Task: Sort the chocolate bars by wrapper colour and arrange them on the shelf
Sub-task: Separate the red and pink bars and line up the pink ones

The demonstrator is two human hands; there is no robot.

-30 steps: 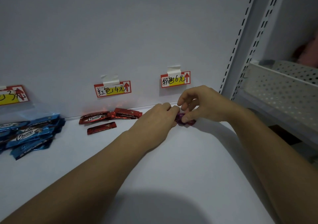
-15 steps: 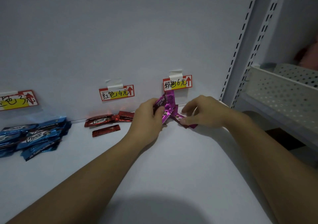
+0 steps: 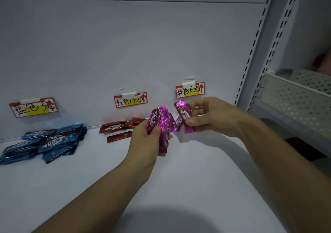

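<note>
Head view showed me both hands up just above the white shelf (image 3: 197, 179), in front of the pink label (image 3: 189, 90) on the far wall. The left hand (image 3: 143, 139) had its fingers and thumb curled round a bunch of pink bars (image 3: 162, 125), fanned out and pointing up. The right hand (image 3: 211, 118) pinched a single pink bar (image 3: 185, 118) between thumb and fingers, upright, just right of the bunch. One more pink wrapper showed between the two. I could not tell which hand had it.

The red bars (image 3: 114, 127) lay by the far wall under the red label (image 3: 130, 100), left of the hands. The blue bars (image 3: 53, 141) sat in a heap well off to the left, under the blue label (image 3: 33, 107).

I judged the bars to be light and a bit stiff inside, with shiny, slippery wrappers. A hard squeeze could snap the chocolate. The best place to hold one looked like the middle of its long sides, not the thin crimped ends. The bunch could slide apart, so I would lay it down softly under the pink label.
</note>
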